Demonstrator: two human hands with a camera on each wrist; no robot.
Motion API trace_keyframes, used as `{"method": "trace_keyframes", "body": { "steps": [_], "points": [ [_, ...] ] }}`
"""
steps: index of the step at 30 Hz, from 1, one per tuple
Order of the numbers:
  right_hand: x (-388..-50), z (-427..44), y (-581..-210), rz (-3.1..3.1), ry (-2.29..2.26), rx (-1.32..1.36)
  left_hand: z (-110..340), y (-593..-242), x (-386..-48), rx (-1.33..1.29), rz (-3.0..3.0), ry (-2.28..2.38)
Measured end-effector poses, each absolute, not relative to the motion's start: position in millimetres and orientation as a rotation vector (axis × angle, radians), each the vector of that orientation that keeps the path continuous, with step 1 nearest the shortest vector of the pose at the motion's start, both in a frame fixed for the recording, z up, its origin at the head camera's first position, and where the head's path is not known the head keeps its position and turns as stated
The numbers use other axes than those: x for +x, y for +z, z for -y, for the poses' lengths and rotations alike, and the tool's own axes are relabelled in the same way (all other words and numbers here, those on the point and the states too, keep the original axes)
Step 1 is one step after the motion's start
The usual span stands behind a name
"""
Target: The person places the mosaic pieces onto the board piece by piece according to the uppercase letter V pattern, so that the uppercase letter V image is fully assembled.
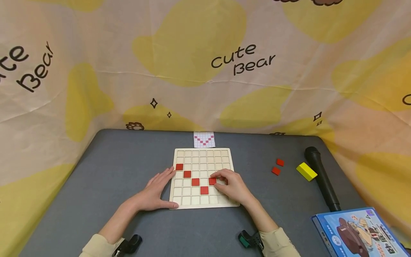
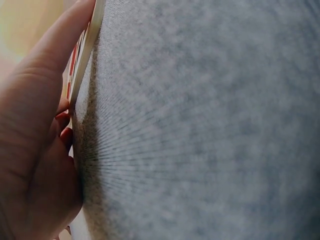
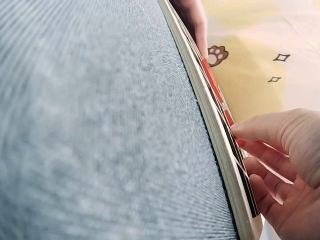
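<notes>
A pale gridded board lies on the grey table, with several red tiles in its cells, such as one red tile in a lower row. The left hand rests along the board's left edge, fingers extended and thumb at the lower left corner; in the left wrist view this hand touches the board's edge. Over the board's right half, the right hand has thumb and index finger around another red tile. The right wrist view shows that hand with its thumb down at the red piece.
Behind the board lies a small pattern card with a V of pink squares. To the right are two loose red tiles, a yellow block, a black microphone and a blue box. A patterned cloth hangs behind.
</notes>
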State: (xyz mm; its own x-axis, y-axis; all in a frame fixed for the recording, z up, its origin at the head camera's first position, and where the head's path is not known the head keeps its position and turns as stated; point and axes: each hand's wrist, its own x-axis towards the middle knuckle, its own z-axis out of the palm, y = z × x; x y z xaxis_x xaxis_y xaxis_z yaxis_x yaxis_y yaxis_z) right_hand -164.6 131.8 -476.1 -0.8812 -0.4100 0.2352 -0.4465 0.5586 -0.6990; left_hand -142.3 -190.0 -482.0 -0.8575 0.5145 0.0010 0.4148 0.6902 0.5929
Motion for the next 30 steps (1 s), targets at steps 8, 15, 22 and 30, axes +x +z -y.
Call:
{"method": "trace_keyframes", "body": {
  "steps": [8, 15, 22, 30],
  "points": [
    [-160.9, -134.0, -475.2, 2.739, 1.26, 0.702, 187.5, -477.5, -142.8, 0.737, -2.763, 0.838],
    [-156.6, -143.6, -478.0, 2.694, 1.342, 0.626, 185.2, -477.1, -141.3, 0.699, -2.788, 0.766],
    [-156.7, -162.3, -474.2, 2.681, 1.337, 0.476, 184.9, -476.7, -142.2, 0.703, -2.802, 0.741],
    [-161.4, -199.9, -465.4, 2.648, 1.341, 0.224, 185.5, -473.9, -143.0, 0.729, -2.814, 0.728]
  ]
}}
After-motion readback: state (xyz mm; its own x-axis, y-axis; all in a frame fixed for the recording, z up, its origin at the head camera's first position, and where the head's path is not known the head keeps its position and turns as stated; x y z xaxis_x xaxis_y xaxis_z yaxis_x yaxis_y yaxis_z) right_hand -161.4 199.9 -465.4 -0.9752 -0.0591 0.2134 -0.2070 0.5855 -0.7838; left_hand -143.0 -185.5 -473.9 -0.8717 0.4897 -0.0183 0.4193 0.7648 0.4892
